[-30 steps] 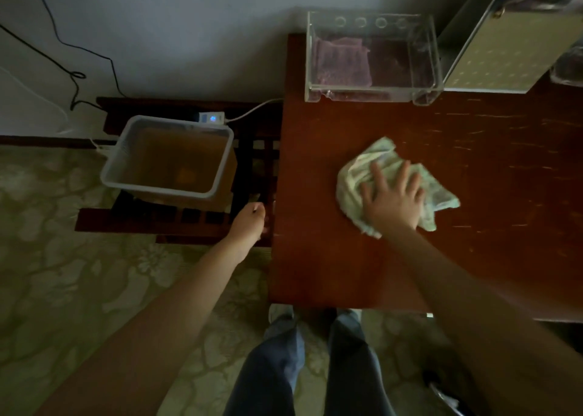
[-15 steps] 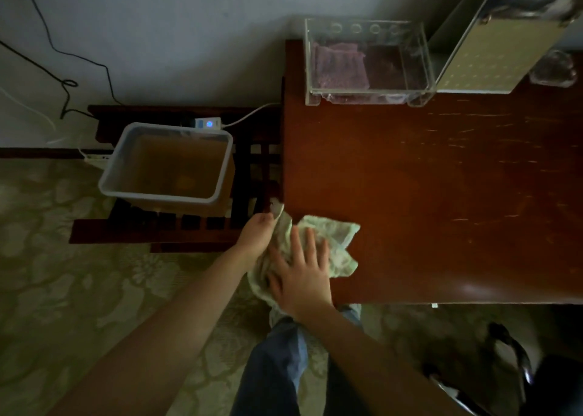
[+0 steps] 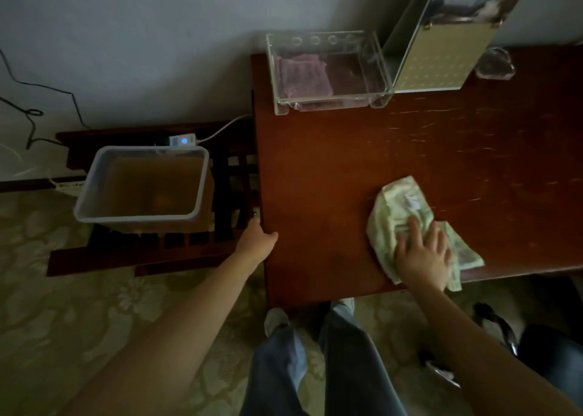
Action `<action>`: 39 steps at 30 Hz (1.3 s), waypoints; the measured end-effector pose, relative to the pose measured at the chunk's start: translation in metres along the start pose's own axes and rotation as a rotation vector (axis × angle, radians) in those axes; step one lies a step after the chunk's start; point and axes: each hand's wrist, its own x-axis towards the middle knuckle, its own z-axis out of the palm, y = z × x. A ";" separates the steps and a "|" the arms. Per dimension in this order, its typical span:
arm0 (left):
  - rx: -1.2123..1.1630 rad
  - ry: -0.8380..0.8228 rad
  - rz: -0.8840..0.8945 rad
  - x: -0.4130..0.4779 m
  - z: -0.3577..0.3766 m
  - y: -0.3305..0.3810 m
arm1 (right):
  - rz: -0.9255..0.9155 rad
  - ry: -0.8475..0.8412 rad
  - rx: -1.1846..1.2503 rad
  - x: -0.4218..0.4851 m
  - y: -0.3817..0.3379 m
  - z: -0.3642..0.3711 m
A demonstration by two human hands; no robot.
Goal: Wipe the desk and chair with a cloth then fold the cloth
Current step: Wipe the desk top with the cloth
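Cloth (image 3: 399, 205) & R hand (image 3: 424, 256) shifted, vs. 0.5 s ago, from the desk's front-left corner rightward along the front edge; L hand (image 3: 256, 242) is off the cloth and back at the desk's left edge.

Head view, dim light.
(a) Desk (image 3: 331, 169): red-brown top, fine pale scratches toward the right.
(b) Cloth: pale green, crumpled, lying on the desk near its front edge, one corner at or just past that edge.
(c) R hand: palm down on the cloth's near part, fingers straight and slightly spread, pressing, not pinching.
(d) L hand: at the desk's left edge, thumb on the top surface. Fingers are hidden beyond the edge, so grip vs. mere rest cannot be told.
(e) Clear box (image 3: 386, 78): at the desk's back-left, by the wall, w/ a folded purple cloth (image 3: 303, 75) inside at its left.
(f) Plastic tub (image 3: 138, 218): translucent, rectangular, on a dark slatted bench (image 3: 104, 258) just left of the desk.
(g) Power strip (image 3: 183, 140): blue light lit, behind the tub.
(h) Legs (image 3: 347, 368): in blue jeans, below the desk's front edge, on a patterned floor (image 3: 63, 305).
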 end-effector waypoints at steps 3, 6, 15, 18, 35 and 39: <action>0.007 0.020 0.006 0.002 0.004 -0.003 | 0.093 -0.045 0.051 0.000 -0.007 -0.002; 0.029 0.025 -0.004 0.004 0.005 0.000 | 0.085 -0.089 0.042 -0.020 -0.039 0.006; 0.233 0.059 -0.072 0.009 0.003 0.005 | -0.630 -0.107 -0.174 -0.096 -0.116 0.037; 0.290 0.059 -0.082 0.006 0.003 0.007 | -0.722 -0.128 -0.223 -0.072 -0.095 0.031; 0.082 0.275 -0.143 0.046 0.006 0.068 | -0.790 -0.095 -0.243 0.075 -0.100 -0.029; 0.168 0.250 -0.174 0.048 0.003 0.062 | -1.288 -0.152 -0.334 0.061 -0.152 -0.020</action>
